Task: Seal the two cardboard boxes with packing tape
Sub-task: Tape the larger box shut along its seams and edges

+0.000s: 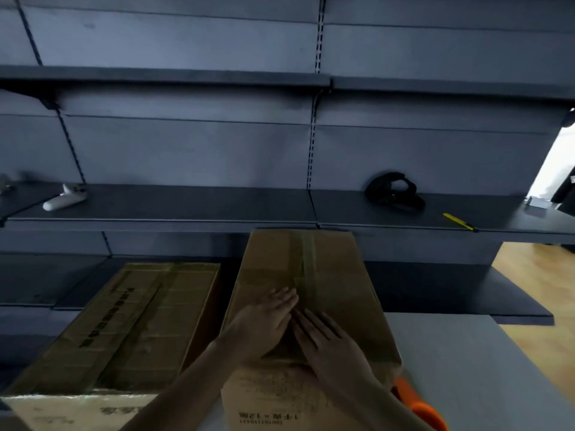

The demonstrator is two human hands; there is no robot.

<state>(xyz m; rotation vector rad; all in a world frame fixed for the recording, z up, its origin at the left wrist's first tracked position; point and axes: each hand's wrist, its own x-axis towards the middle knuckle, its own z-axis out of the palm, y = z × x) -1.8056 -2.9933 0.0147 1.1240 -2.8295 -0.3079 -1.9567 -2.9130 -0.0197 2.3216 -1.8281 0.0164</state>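
Two brown cardboard boxes stand on a grey table. On the right box (339, 275) a strip of clear tape (308, 259) runs along the top seam. My left hand (264, 325) and my right hand (326, 340) lie flat on its lid with straight fingers, pressing over the seam near the front edge. The left box (124, 325) sits closed beside it, with black print on top, and neither hand touches it. An orange object (420, 405) pokes out at the right box's front right corner; I cannot tell what it is.
Dark grey shelving rises behind the table (466, 368). On the shelf lie a white controller (63, 199), a black strap bundle (393, 191) and a yellow utility knife (460, 222). Wooden floor shows at the right.
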